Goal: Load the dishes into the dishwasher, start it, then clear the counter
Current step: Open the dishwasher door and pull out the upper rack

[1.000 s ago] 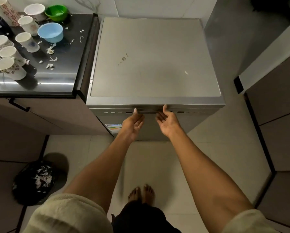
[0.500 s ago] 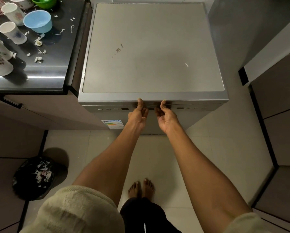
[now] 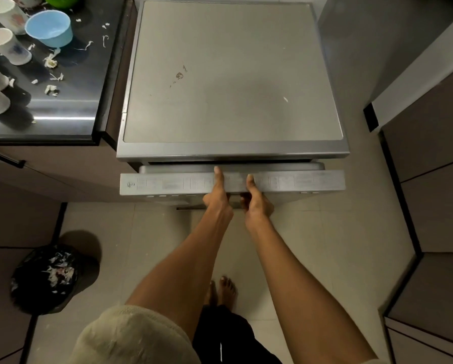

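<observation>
- the dishwasher door point(image 3: 167, 183) now stands ajar, its top edge tipped out from under the dishwasher point(image 3: 230, 74) top; half a second ago it was shut flush.
- left hand point(image 3: 218, 198) and right hand point(image 3: 255, 200) form the grip at the middle of the door's top edge: thumbs lie over the edge, the other digits curl under it, grasping the door.
- a dark gap shows just beyond the grip, between door and body.
- far to the left of the grip, on the desk point(image 3: 70, 101), stand a blue bowl point(image 3: 49, 27), a green bowl point(image 3: 60, 0) and white cups point(image 3: 8, 46) among pale scraps point(image 3: 50, 61).
- left of and nearer than the grip, a black bin point(image 3: 45, 278) sits on the floor.
</observation>
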Tool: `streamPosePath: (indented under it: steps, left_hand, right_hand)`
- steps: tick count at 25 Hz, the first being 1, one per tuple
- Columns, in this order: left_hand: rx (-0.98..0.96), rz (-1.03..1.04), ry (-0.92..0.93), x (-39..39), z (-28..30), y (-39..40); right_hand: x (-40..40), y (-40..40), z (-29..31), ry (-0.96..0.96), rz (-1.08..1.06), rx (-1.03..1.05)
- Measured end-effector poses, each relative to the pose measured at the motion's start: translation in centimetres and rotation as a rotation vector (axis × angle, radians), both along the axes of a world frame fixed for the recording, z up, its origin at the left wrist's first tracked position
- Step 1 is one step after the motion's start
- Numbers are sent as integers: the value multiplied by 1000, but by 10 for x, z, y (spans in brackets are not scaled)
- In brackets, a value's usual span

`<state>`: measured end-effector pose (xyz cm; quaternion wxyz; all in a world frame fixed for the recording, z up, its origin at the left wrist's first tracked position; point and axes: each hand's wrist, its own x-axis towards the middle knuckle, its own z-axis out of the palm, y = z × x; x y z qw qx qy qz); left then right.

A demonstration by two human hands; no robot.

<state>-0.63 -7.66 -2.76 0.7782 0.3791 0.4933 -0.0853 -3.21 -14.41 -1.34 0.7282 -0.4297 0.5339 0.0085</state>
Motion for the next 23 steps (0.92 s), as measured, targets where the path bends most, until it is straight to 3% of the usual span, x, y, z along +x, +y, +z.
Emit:
streamPosePath:
  steps: [5, 9, 10, 12, 14, 16, 17, 19, 21, 23]
  left_hand:
    - [-61, -46, -69, -64, -10, 17]
    - [0, -183, -19, -114, -19, 32]
    - [25, -260, -2, -126, -22, 39]
    - [106, -451, 27, -148, -25, 53]
    - [342, -616, 28, -167, -25, 65]
    - [857, -798, 18, -181, -23, 77]
    - [1086, -844, -25, -185, -21, 81]
    - [1359, -876, -258, -186, -18, 89]
    - [1499, -945, -467, -183, -18, 96]
    - [1524, -1127, -518, -177, -20, 104]
  right_hand:
    - [-56, -4, -8, -29, 9, 74]
    - [-105, -7, -22, 18, 117, -13]
    - [-116, -8, -22, 80, 208, -125]
    - [-139, -13, -23, 235, 547, -579]
    - [-158, -16, -23, 152, 807, -1093]
    - [-164, -17, -20, -73, 966, -1388]
    - [-162, -18, -19, -133, 1068, -1468]
    - [-159, -19, -21, -161, 1223, -1563]
    - [-161, -19, -25, -144, 1284, -1594]
    - [-165, -20, -28, -133, 1345, -1589]
